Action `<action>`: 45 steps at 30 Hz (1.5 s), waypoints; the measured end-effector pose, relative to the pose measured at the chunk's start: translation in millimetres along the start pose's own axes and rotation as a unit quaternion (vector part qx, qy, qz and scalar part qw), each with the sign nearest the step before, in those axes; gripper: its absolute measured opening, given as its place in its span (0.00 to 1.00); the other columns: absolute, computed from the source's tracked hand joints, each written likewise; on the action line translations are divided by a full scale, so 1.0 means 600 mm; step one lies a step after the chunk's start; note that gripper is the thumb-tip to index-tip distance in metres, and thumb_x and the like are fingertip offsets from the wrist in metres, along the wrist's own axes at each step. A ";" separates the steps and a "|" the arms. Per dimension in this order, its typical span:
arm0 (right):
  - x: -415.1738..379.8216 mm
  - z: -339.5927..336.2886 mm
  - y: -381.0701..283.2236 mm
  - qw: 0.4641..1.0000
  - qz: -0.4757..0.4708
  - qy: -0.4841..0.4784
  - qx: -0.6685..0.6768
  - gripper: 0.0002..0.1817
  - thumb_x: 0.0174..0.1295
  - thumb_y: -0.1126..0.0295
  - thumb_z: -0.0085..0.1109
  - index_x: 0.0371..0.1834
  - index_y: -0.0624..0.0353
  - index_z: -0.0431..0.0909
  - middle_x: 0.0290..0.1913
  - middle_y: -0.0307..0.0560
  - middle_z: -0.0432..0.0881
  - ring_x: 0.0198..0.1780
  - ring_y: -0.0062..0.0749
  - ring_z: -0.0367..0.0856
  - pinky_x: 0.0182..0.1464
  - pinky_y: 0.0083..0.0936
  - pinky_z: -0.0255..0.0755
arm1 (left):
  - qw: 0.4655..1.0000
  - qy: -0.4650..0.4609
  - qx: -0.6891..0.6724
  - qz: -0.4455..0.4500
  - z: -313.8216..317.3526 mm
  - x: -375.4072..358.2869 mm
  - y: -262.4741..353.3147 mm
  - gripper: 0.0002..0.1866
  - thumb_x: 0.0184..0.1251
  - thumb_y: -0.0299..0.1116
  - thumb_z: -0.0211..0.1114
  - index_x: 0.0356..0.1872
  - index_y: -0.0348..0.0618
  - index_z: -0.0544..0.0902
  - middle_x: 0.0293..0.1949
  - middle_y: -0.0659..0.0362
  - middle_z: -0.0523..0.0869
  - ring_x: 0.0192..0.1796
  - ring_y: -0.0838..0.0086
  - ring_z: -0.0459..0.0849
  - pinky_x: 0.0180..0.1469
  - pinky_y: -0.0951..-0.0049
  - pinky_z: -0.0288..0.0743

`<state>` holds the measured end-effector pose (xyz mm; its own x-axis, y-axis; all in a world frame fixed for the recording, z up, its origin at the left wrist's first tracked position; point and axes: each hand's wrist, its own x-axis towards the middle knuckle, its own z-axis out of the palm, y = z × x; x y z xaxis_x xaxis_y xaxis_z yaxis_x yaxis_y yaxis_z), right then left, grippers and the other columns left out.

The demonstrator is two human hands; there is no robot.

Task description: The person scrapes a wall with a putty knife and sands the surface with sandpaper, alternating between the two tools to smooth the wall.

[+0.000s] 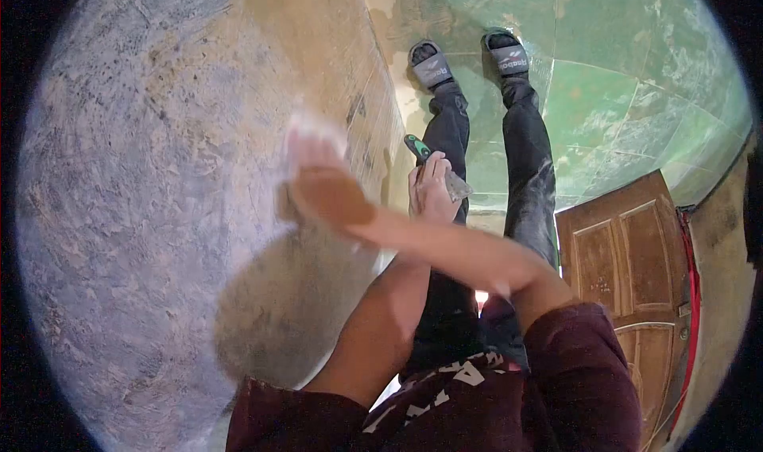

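My left hand (433,190) is closed around a putty knife in front of my dark trousers. The putty knife's black and green handle (417,147) sticks out above the fingers, and its greyish, smeared blade (457,186) shows on the other side. My right arm crosses over the left one towards the wall (135,213). At the wall's surface, my right hand (315,146) is smeared by motion and looks whitish. Its fingers cannot be made out, nor can I tell whether it holds anything. The wall is patchy, with grey-white, streaky coating and tan areas.
My feet in grey and black slides (433,70) stand on a green tiled floor (596,94) with whitish smears. A brown panelled wooden door (620,253) is at the right, with a red strip (693,285) along its edge. Shadows of my arms and head fall on the wall.
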<state>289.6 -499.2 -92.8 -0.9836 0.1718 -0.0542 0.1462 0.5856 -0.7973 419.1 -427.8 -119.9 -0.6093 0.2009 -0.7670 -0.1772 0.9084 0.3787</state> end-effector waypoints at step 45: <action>0.019 -0.121 -0.077 0.991 -0.065 -0.108 -0.049 0.30 0.45 0.70 0.64 0.50 0.85 0.80 0.50 0.71 0.79 0.42 0.44 0.78 0.46 0.36 0.79 | 0.999 -0.044 0.020 -0.009 -0.007 0.006 0.010 0.26 0.51 0.36 0.76 0.53 0.48 0.77 0.66 0.58 0.78 0.71 0.64 0.74 0.78 0.54 0.50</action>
<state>279.5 -467.0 -13.0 -0.9928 -0.0781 -0.0903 0.0151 0.6680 -0.7440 412.5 -423.2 -118.2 -0.5364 0.2143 -0.8163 -0.1549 0.9258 0.3448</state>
